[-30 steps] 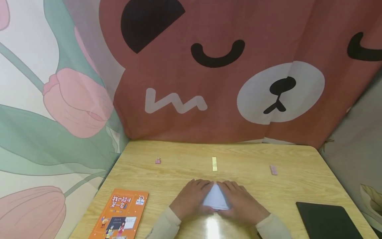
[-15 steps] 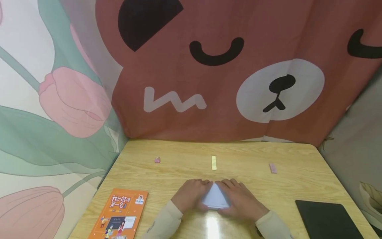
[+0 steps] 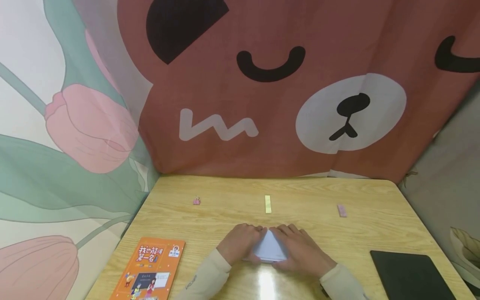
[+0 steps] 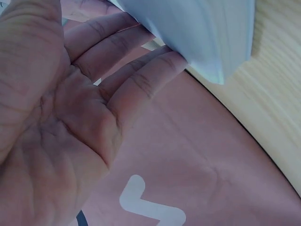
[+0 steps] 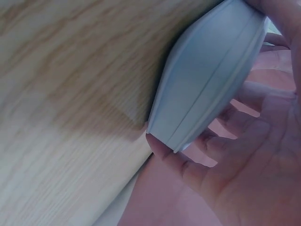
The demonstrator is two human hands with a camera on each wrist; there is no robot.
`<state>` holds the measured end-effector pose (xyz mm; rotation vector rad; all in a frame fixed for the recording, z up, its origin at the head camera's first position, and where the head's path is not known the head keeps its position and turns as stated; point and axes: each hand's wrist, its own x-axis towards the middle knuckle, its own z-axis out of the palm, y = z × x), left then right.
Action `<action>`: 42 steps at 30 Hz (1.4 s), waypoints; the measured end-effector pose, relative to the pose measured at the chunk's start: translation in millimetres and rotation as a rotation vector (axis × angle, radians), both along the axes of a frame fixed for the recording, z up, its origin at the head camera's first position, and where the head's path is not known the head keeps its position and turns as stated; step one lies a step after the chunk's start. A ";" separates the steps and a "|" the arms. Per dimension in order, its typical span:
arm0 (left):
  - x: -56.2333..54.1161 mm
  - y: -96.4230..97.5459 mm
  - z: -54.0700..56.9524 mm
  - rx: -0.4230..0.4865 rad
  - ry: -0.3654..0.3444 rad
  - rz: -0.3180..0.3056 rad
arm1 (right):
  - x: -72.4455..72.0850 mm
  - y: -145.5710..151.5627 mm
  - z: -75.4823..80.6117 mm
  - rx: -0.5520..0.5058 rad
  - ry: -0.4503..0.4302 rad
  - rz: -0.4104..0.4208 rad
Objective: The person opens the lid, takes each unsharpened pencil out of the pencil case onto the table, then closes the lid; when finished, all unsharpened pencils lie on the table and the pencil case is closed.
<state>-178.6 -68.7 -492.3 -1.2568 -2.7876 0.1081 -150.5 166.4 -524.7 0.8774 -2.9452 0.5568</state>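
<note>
A pale bluish-white stack of paper (image 3: 271,247) is on the table in front of me, narrowing toward its far end in the head view. My left hand (image 3: 241,243) holds its left side and my right hand (image 3: 304,251) its right side, thumbs near, fingers far. The left wrist view has the layered edges of the stack (image 4: 207,37) touching the fingertips of the left hand (image 4: 84,117). Seen from the right wrist, the stack (image 5: 202,84) lies between the thumb and fingers of the right hand (image 5: 254,155). Parts of its sides are hidden by the hands.
An orange book (image 3: 150,266) lies at the left and a black flat board (image 3: 412,275) at the right. Along the back of the wooden table (image 3: 307,191) are a pink binder clip (image 3: 196,201), a yellow strip (image 3: 268,204) and a small pinkish-purple block (image 3: 341,211).
Both hands stay on the stack of paper. Their thumbs have moved slightly apart along its near edge, and the head view has shifted a little.
</note>
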 end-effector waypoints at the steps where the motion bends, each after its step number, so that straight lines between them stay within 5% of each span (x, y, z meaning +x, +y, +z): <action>1: 0.2 0.1 -0.1 -0.001 -0.001 0.002 | -0.1 0.1 -0.1 0.001 -0.001 -0.001; 12: -5.3 -3.7 5.6 -0.016 -0.004 -0.031 | -1.6 -0.7 -2.3 0.016 -0.004 -0.001; 21: -13.9 -18.8 16.3 0.154 -0.254 -0.070 | -4.0 4.0 4.6 -0.037 -0.125 0.017; 27: -22.5 -27.8 25.6 0.283 -0.370 -0.035 | -14.2 16.8 30.6 -0.105 -0.140 0.074; 30: -21.1 -31.9 28.8 0.329 -0.345 -0.030 | -22.2 22.2 42.3 -0.116 -0.127 0.117; 37: -7.4 -51.7 25.9 0.446 -0.133 -0.003 | -44.5 27.6 46.3 -0.168 -0.189 0.121; 42: 4.0 -65.6 14.3 0.418 -0.050 0.068 | -55.3 28.5 43.7 -0.146 -0.176 0.093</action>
